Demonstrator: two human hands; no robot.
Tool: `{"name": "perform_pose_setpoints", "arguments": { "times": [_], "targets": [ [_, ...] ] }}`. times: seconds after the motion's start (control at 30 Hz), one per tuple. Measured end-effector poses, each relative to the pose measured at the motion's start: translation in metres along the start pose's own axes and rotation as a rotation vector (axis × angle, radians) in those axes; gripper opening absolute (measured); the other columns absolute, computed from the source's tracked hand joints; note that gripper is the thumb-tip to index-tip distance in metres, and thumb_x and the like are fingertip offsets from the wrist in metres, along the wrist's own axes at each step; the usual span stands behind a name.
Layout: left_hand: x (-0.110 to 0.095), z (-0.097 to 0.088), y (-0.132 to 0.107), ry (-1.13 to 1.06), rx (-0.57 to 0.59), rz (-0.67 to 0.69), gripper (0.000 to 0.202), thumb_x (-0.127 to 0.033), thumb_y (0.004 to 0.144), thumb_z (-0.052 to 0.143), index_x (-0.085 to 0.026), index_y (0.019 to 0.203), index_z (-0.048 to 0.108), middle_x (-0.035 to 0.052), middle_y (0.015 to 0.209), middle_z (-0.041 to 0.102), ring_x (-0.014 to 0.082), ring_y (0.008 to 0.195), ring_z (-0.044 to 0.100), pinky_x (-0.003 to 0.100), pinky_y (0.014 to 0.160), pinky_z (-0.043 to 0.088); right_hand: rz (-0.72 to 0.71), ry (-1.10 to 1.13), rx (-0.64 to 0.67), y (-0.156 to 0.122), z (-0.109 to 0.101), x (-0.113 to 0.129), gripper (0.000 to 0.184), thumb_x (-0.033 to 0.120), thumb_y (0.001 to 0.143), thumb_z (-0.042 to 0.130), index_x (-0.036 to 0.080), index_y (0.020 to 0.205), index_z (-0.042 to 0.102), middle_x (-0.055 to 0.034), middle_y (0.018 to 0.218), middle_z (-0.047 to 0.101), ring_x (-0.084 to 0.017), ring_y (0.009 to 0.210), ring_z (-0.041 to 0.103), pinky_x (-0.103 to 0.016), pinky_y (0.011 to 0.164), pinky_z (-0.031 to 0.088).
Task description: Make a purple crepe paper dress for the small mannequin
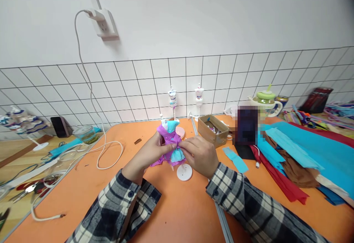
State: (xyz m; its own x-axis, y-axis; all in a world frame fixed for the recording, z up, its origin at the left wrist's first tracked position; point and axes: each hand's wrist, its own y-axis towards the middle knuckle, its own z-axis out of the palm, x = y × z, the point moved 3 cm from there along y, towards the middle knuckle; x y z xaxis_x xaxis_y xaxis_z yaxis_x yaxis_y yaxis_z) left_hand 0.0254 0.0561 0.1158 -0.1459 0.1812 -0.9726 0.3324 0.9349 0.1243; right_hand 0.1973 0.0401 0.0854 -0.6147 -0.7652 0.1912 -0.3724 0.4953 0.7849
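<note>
A miniature dress form wears a small purple and light-blue dress (172, 136) in the middle of the orange table. It tilts a little, and its round white base (184, 172) shows below the skirt. My left hand (159, 146) wraps the dress from the left, thumb pressed on its waist. From the right, the thumb and fingertips of my right hand (201, 152) pinch the purple fabric at the waist. Whether a smaller piece lies between those fingertips is hidden. A pink round lid-like disc (180, 132) sits just behind the dress.
Behind stand two more miniature dress forms (172, 98) (199, 96). A cardboard box (212, 130) holds small bits. To the right are a phone (247, 125), blue fabric (318, 139), red fabric (284, 184) and a lidded teapot (265, 101). A white cable (121, 150) and scissors (26, 191) lie left.
</note>
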Motion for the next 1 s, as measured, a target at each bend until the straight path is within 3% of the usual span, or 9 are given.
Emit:
{"name": "perform_pose_setpoints", "arguments": {
  "times": [0.2, 0.43, 0.6, 0.67, 0.77, 0.83, 1.0],
  "targets": [
    [-0.001, 0.002, 0.000, -0.001, 0.013, 0.009, 0.038, -0.027, 0.073, 0.077, -0.017, 0.103, 0.055, 0.0034, 0.092, 0.065, 0.0213, 0.087, 0.063, 0.032, 0.074, 0.052, -0.023, 0.070, -0.060, 0.003, -0.006, 0.003, 0.014, 0.023, 0.090, 0.059, 0.022, 0.099, 0.070, -0.0051, 0.097, 0.071, -0.021, 0.090, 0.060, -0.034, 0.078, 0.048],
    [0.006, 0.014, -0.002, -0.021, -0.078, 0.038, 0.045, -0.020, 0.073, 0.073, -0.018, 0.114, 0.055, 0.0067, 0.105, 0.065, 0.0219, 0.093, 0.061, 0.033, 0.079, 0.049, 0.217, 0.303, -0.036, 0.007, -0.007, 0.003, 0.013, 0.028, 0.084, 0.068, 0.021, 0.096, 0.067, -0.0034, 0.087, 0.068, -0.020, 0.083, 0.060, -0.032, 0.071, 0.047],
    [0.004, 0.030, -0.004, -0.368, 0.099, 0.064, 0.054, -0.009, 0.068, 0.070, -0.021, 0.119, 0.057, -0.0009, 0.084, 0.064, 0.0107, 0.062, 0.054, 0.027, 0.070, 0.047, 0.367, 0.456, -0.046, 0.010, -0.006, -0.001, 0.005, 0.022, 0.082, 0.067, 0.021, 0.087, 0.066, -0.0014, 0.080, 0.062, -0.016, 0.075, 0.059, -0.027, 0.064, 0.046],
    [0.002, 0.033, -0.004, -0.445, 0.124, 0.049, 0.043, -0.014, 0.071, 0.072, -0.020, 0.112, 0.061, -0.0016, 0.077, 0.062, 0.0097, 0.057, 0.053, 0.026, 0.066, 0.047, 0.397, 0.504, -0.038, 0.011, -0.006, -0.002, 0.002, 0.020, 0.082, 0.066, 0.020, 0.084, 0.065, -0.0009, 0.079, 0.062, -0.015, 0.074, 0.059, -0.026, 0.063, 0.047],
    [0.002, 0.033, -0.002, -0.443, 0.082, -0.005, 0.026, -0.028, 0.077, 0.075, -0.017, 0.098, 0.064, 0.0016, 0.079, 0.062, 0.0140, 0.069, 0.059, 0.025, 0.065, 0.047, 0.430, 0.539, 0.003, 0.011, -0.006, -0.002, 0.002, 0.019, 0.082, 0.064, 0.020, 0.080, 0.065, -0.0010, 0.080, 0.064, -0.014, 0.075, 0.060, -0.026, 0.064, 0.046],
    [0.003, 0.033, -0.002, -0.432, 0.054, -0.017, 0.027, -0.034, 0.078, 0.076, -0.017, 0.096, 0.065, 0.0026, 0.083, 0.062, 0.0145, 0.074, 0.060, 0.024, 0.065, 0.047, 0.450, 0.520, 0.006, 0.011, -0.009, 0.001, 0.003, 0.019, 0.080, 0.064, 0.020, 0.077, 0.065, -0.0012, 0.079, 0.065, -0.015, 0.075, 0.060, -0.026, 0.063, 0.046],
    [0.007, 0.033, -0.001, -0.366, 0.041, -0.031, 0.035, -0.045, 0.082, 0.070, -0.018, 0.103, 0.063, 0.0010, 0.079, 0.059, 0.0106, 0.062, 0.054, 0.021, 0.052, 0.040, 0.594, 0.634, 0.063, 0.011, -0.010, 0.007, 0.009, 0.024, 0.078, 0.062, 0.019, 0.071, 0.062, 0.0006, 0.069, 0.062, -0.012, 0.061, 0.054, -0.025, 0.057, 0.042]
  ]
}}
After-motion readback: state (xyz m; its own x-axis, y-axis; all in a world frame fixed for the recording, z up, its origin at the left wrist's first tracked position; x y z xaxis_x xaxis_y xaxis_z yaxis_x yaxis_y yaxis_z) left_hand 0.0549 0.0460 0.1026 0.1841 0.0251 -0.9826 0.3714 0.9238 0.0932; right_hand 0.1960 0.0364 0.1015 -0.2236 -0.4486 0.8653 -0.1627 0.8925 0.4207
